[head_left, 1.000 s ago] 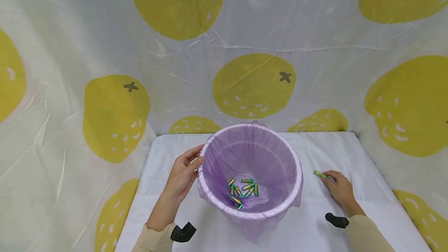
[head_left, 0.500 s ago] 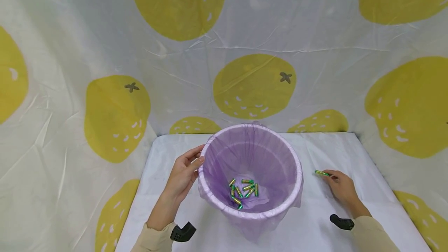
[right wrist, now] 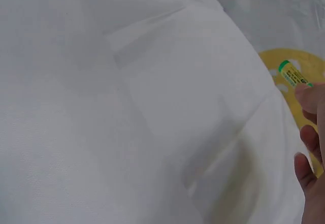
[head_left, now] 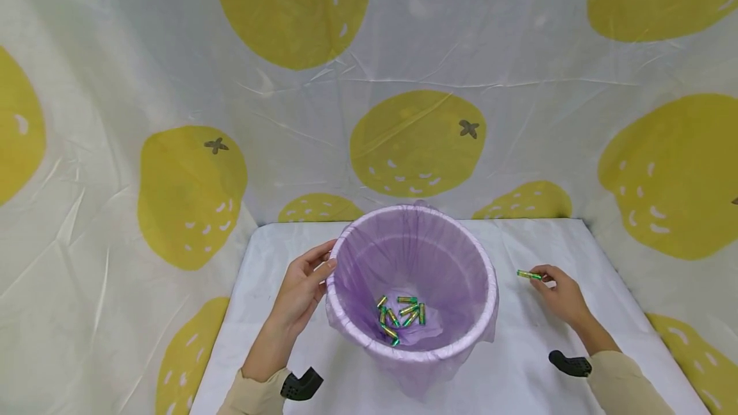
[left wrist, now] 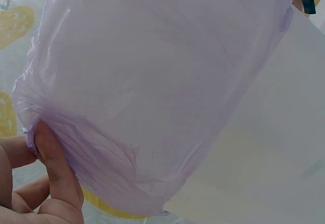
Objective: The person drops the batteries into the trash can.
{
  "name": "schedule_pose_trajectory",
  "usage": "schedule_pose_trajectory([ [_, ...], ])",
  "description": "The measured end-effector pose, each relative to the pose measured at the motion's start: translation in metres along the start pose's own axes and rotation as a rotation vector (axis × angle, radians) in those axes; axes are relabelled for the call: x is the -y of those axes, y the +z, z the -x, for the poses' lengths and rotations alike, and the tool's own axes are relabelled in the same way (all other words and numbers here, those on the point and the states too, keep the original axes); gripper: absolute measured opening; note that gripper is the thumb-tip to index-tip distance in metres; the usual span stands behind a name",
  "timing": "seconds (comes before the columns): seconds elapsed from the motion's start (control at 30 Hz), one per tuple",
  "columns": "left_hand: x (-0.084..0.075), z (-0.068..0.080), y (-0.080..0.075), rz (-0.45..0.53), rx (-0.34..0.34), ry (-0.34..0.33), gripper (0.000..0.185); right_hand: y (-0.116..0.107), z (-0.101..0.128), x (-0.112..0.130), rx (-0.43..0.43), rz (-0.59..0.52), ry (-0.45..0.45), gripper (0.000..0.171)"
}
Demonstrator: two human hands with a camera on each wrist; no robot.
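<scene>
White counter, draped in a wrinkled pale cloth. Behind and to both sides, a creased white backdrop sheet printed with large yellow lemons. Lit evenly, softly, without hard shadows.

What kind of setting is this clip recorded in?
Probably a staged recording booth, not a home: lemon-print plastic sheeting walls in a white-covered table bearing only a purple-lined bin and green batteries.

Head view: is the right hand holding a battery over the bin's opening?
No, the right hand pinches the battery beside the bin.
</scene>
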State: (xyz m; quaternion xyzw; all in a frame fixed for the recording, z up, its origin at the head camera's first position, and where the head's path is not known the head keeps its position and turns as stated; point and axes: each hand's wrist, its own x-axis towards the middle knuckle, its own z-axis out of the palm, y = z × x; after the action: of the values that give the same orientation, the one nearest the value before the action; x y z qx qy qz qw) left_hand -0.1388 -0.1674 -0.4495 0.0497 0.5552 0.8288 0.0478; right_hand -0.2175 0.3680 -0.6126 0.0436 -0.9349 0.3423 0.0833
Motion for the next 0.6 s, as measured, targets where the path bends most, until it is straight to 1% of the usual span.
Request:
schedule_pose_trajectory([
  [0.33, 0.000, 0.000, 0.001, 0.003, -0.003, 0.002, 0.050, -0.010, -0.010, 0.017, -0.045, -0.020, -0.096, 0.017],
  [0.6, 0.002, 0.000, 0.000, 0.012, -0.004, 0.011, 0.048, -0.025, -0.016, 0.049, -0.007, -0.060, -0.100, 0.018],
])
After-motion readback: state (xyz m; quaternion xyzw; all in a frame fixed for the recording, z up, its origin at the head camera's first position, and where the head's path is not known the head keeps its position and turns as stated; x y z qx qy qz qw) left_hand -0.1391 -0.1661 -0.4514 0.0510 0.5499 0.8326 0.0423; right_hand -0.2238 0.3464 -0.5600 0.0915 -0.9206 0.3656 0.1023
